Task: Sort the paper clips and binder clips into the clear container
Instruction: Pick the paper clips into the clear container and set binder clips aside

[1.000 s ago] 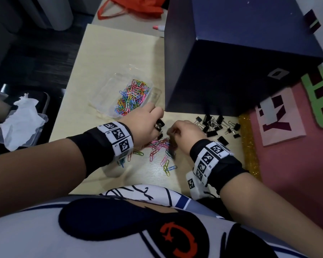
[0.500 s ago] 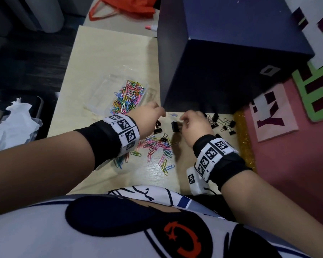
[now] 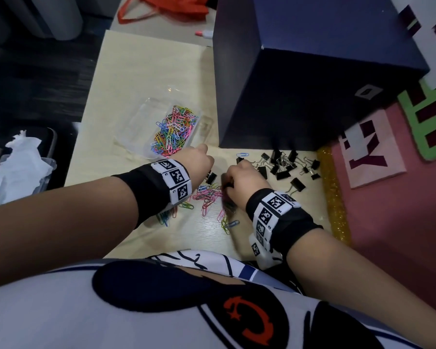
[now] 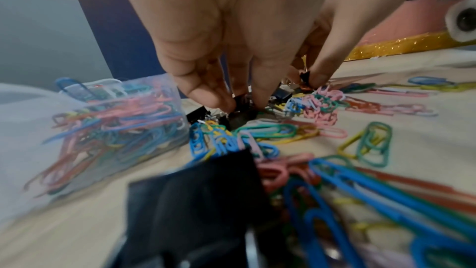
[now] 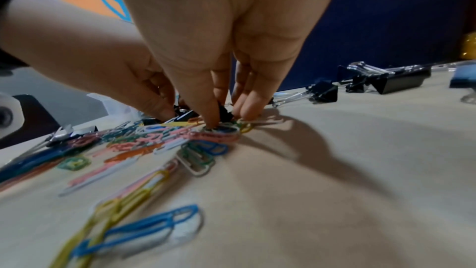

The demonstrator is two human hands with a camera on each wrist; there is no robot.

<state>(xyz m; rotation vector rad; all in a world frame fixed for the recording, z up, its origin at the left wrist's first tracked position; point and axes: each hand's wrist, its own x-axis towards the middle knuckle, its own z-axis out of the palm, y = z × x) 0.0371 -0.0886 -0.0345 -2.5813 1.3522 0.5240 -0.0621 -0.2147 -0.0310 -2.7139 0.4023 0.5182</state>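
Currently: left hand (image 3: 195, 163) pinches a binder clip (image 4: 240, 100). Right hand (image 3: 242, 181) fingers (image 5: 210, 109) pinch another small black clip (image 5: 224, 112) amid loose paper clips (image 3: 208, 197) on the worktop (image 3: 146, 79).

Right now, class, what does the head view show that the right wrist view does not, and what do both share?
Only the head view shows the clear container holding coloured paper clips, the crumpled tissue and the orange bag. Only the right wrist view shows the right hand from below, its fingers pinching a small black binder clip in the loose paper clips. Both share the binder clip pile and the dark blue box.
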